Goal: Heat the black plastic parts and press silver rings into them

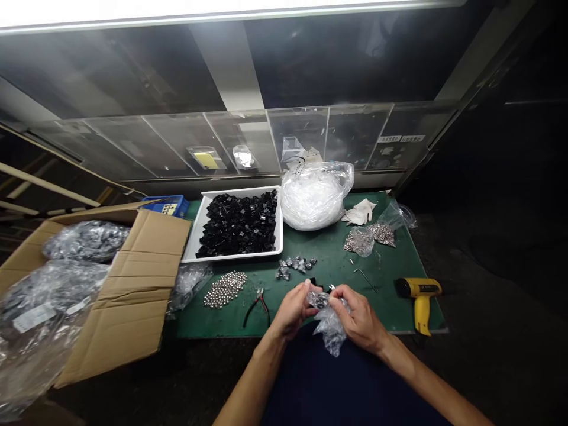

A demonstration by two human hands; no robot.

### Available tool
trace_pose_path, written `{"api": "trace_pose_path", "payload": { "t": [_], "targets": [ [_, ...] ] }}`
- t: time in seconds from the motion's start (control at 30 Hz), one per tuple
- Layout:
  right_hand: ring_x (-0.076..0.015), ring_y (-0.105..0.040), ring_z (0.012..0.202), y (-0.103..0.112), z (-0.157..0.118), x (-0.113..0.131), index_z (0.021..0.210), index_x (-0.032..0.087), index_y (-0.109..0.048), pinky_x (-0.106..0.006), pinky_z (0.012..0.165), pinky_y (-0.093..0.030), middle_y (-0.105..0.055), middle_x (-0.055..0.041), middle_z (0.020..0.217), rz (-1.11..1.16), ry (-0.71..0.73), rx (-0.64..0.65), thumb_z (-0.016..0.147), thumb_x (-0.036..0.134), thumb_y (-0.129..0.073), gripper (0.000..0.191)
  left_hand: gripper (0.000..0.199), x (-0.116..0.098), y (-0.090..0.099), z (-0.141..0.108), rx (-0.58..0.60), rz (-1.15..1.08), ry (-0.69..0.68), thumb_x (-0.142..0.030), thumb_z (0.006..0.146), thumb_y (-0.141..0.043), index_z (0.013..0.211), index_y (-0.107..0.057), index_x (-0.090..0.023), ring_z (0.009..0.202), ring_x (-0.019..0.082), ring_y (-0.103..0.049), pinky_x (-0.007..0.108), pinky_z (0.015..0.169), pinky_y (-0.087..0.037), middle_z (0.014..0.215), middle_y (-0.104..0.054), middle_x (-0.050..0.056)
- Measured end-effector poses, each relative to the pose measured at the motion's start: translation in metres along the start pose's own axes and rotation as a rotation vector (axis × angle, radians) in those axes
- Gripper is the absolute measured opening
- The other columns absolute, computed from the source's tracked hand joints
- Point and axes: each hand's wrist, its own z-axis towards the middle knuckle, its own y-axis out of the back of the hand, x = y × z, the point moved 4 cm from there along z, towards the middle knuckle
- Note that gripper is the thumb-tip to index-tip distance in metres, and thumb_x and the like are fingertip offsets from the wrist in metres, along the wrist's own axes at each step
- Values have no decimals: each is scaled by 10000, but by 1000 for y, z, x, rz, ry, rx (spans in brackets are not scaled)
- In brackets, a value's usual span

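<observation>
Near the front edge of the green table, my left hand [293, 307] and my right hand [357, 316] both grip a crumpled clear plastic bag [332, 331]. Dark small parts show through the plastic between my fingers; their kind is too small to make out. The loose end of the bag hangs down toward my lap. Just beyond my hands lies a small cluster of plastic-wrapped pieces [295, 266]. To the left are pliers [257, 307] with their handles spread, and a pile of shiny metal balls or nuts [225, 290]. An Allen key [366, 280] lies on the right.
A white tray [281, 236] of black parts stands at the back, beside a stuffed plastic bag [315, 198]. Gloves [360, 212], bags of small metal parts [358, 241] and a yellow heat gun [421, 302] are on the right. An open cardboard box [128, 284] stands left.
</observation>
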Motion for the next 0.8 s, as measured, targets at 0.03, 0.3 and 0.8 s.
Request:
{"api": "trace_pose_path", "payload": {
  "t": [0.03, 0.3, 0.8],
  "targets": [
    [-186, -593, 785, -1, 0, 3, 917, 219, -587, -301, 745, -429, -633, -28, 847, -10, 8, 11, 980, 282, -484, 136, 460, 3, -4, 3, 33, -99, 29, -577, 842, -624, 1026, -672, -158, 812, 157, -651, 254, 666, -536, 997, -695, 82],
    [-219, -610, 871, -8, -1, 17, 842, 218, -618, -340, 812, -460, -650, -62, 914, 20, -37, 65, 914, 255, -560, 100, 369, 39, -5, 18, 55, -292, 172, -512, 837, -655, 897, -684, -150, 711, 133, -638, 237, 674, -512, 849, -689, 50],
    [-196, -527, 679, -28, -39, -24, 880, 211, -707, -302, 645, -432, -593, -31, 732, 220, -428, 202, 903, 429, -484, 312, 399, 60, 148, 110, -845, 309, 280, -385, 917, -605, 1250, -566, -169, 1110, 236, -599, 444, 921, -531, 1265, -584, 98]
  ]
}}
